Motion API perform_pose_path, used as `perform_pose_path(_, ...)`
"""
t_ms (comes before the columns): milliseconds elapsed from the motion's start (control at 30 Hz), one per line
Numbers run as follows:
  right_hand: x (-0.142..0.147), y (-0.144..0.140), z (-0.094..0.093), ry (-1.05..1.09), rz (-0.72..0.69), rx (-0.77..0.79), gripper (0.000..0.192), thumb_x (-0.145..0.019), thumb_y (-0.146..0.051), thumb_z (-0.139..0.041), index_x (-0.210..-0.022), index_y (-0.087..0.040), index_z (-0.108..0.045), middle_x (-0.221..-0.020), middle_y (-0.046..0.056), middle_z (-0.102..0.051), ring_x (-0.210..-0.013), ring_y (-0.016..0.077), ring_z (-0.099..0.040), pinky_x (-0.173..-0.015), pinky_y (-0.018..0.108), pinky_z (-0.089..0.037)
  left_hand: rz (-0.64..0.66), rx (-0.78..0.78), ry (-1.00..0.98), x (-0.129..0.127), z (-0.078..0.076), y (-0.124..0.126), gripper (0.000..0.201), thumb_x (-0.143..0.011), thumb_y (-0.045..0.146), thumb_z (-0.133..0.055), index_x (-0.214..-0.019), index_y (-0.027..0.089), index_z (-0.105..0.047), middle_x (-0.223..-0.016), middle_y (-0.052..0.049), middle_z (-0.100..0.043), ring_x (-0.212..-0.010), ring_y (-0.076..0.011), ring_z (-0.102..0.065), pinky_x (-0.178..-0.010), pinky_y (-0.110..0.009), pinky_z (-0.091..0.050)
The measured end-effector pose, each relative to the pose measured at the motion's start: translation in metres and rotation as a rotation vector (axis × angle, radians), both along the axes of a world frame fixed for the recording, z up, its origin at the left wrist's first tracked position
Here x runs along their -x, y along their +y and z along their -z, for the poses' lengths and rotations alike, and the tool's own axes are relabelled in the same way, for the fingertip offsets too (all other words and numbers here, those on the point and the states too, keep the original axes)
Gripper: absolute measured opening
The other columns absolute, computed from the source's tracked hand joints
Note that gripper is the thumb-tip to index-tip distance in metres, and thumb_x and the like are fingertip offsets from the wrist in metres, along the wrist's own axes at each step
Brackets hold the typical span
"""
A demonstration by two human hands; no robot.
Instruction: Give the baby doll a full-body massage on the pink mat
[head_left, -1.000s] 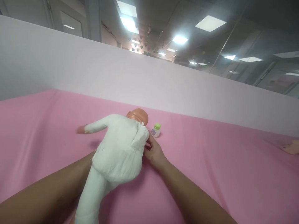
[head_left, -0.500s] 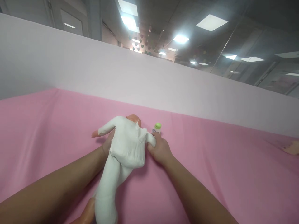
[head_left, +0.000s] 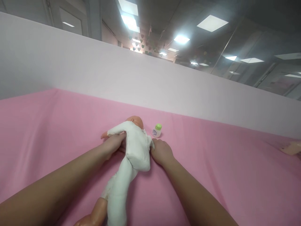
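A baby doll point(head_left: 137, 147) in white clothing lies tilted on the pink sheet, its head point(head_left: 137, 121) toward the white wall. One lower leg, bare and brown-orange, sticks out at the bottom of the view. My left hand point(head_left: 115, 143) grips the doll's side below its outstretched arm, the fingers partly hidden beneath the body. On the other side my right hand point(head_left: 161, 150) is closed on the doll's other arm, near the sleeve. A small bottle point(head_left: 156, 131) with a green cap and a printed label stands just beyond my right hand.
A low white wall point(head_left: 150, 84) runs along the far side of the pink sheet point(head_left: 202, 175). At the right edge lies a skin-coloured object point(head_left: 291, 148), cut off by the frame. Glass and ceiling lights show above the wall.
The doll has shifted right and rolled slightly, showing more of its head and bare leg. My left hand has moved up and right along its side. The bottle is now less covered.
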State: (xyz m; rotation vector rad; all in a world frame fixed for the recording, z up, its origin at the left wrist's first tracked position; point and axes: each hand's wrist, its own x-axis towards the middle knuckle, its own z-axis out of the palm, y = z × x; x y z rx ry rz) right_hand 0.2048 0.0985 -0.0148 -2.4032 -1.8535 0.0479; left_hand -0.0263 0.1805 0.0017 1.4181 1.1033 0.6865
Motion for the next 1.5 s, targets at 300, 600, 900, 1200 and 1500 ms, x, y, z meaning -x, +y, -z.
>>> perform_pose_path(300,0.008,-0.007,-0.004,-0.002,-0.08,-0.143,0.024,-0.092,-0.026,-0.052,-0.113,-0.022,-0.064,-0.117,0.012,-0.067,-0.11,0.0299,-0.054,-0.09,0.039,-0.036,0.12,-1.085,0.219,0.014,-0.018,-0.035,0.047,-0.093,0.057,-0.05,-0.118,0.023,-0.07,-0.132,-0.012,-0.063,-0.119,-0.0312,-0.06,-0.095,-0.044,-0.051)
perform_pose_path(600,0.011,-0.005,-0.005,0.04,-0.103,-0.204,0.023,-0.089,-0.016,-0.052,-0.107,-0.021,-0.065,-0.116,0.01,-0.068,-0.111,0.0277,-0.054,-0.095,0.039,-0.038,0.477,-0.913,0.505,0.015,-0.012,-0.02,0.086,-0.081,0.075,-0.06,-0.154,0.034,-0.044,-0.167,-0.007,-0.03,-0.152,-0.041,-0.024,-0.121,-0.059,-0.026)
perform_pose_path(900,0.02,-0.017,-0.006,0.337,-0.164,-0.319,0.044,-0.098,-0.037,-0.052,-0.139,-0.02,-0.057,-0.138,0.01,-0.063,-0.125,0.0266,-0.058,-0.108,0.042,-0.042,0.462,-0.618,0.461,0.017,0.017,0.018,0.092,-0.086,0.076,-0.051,-0.157,0.018,-0.04,-0.167,-0.016,-0.024,-0.154,-0.0425,-0.017,-0.122,-0.057,-0.019)
perform_pose_path(1200,0.045,-0.028,-0.005,0.504,-0.21,-0.062,0.109,-0.076,-0.06,-0.078,-0.162,-0.031,-0.019,-0.171,0.013,-0.001,-0.157,0.0383,-0.009,-0.121,0.059,-0.023,0.583,-0.66,0.374,0.019,0.016,0.014,0.114,-0.069,0.072,-0.072,-0.162,0.023,-0.027,-0.167,-0.015,-0.024,-0.153,-0.0453,-0.016,-0.12,-0.058,-0.024)
perform_pose_path(1500,0.011,-0.024,-0.019,0.63,-0.383,-0.016,0.113,-0.067,-0.042,-0.087,-0.161,-0.034,-0.025,-0.169,0.01,-0.019,-0.155,0.0336,-0.022,-0.121,0.052,-0.029,0.667,-0.603,0.546,0.025,0.021,0.033,0.135,-0.065,0.062,-0.079,-0.165,0.015,-0.001,-0.169,-0.017,0.005,-0.156,-0.0385,-0.004,-0.125,-0.05,-0.019)
